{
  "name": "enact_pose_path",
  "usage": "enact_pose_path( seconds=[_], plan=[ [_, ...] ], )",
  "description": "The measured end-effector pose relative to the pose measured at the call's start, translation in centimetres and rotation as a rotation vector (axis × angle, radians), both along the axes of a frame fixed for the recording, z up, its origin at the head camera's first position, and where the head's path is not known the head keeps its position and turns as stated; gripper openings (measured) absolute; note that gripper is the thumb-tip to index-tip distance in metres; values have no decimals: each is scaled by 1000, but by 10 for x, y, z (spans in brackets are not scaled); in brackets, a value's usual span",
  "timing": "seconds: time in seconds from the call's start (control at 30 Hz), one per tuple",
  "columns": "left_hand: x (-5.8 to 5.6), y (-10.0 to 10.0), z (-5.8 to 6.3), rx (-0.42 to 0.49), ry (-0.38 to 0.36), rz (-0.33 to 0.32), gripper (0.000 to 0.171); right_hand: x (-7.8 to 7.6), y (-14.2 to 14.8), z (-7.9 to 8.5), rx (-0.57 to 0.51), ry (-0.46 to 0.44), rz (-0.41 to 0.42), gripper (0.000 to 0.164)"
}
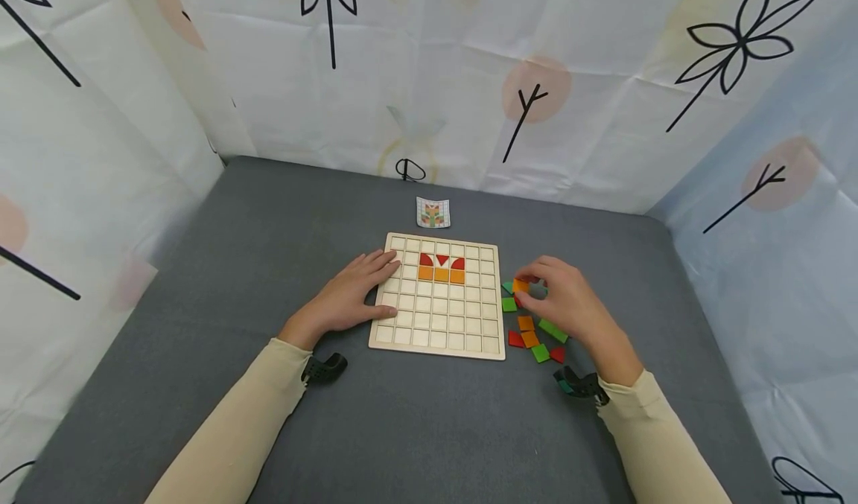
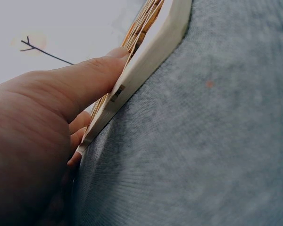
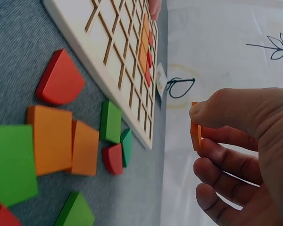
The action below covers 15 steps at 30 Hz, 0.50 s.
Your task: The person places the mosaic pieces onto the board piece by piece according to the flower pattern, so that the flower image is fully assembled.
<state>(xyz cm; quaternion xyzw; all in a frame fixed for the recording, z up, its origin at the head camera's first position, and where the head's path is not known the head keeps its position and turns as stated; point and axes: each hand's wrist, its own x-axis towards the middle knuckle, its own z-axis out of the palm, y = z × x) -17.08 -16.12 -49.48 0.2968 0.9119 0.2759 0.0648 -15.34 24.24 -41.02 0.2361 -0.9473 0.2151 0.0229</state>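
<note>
A wooden grid board (image 1: 439, 325) lies on the grey table with red and orange tiles in its upper middle cells. My left hand (image 1: 355, 288) rests on the board's left edge, fingers spread and fairly straight, the thumb lying over the rim in the left wrist view. Just right of the board, my right hand (image 1: 563, 295) pinches an orange tile (image 3: 195, 127) between thumb and fingers, raised above the loose tiles. Beneath and beside that hand lie a green tile (image 3: 111, 121), an orange tile (image 3: 52, 139) and a red quarter-round tile (image 3: 61, 77).
A small pattern card (image 1: 433, 212) lies beyond the board's far edge. Several more red, green and orange tiles are scattered to the board's right, including a green tile (image 1: 540, 353) near the front. Printed white cloth (image 1: 436, 102) hangs behind the table and along both sides.
</note>
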Motion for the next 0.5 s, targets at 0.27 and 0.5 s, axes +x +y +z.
enact_pose_path(
  seconds=[0.27,0.5],
  plan=[
    [2,1,1,8,-7,-4,93,-3,-14,2,-8,41,47,21],
    [2,1,1,9,-8,3,93,-6,-27,4,-36,60,91,20]
  ],
)
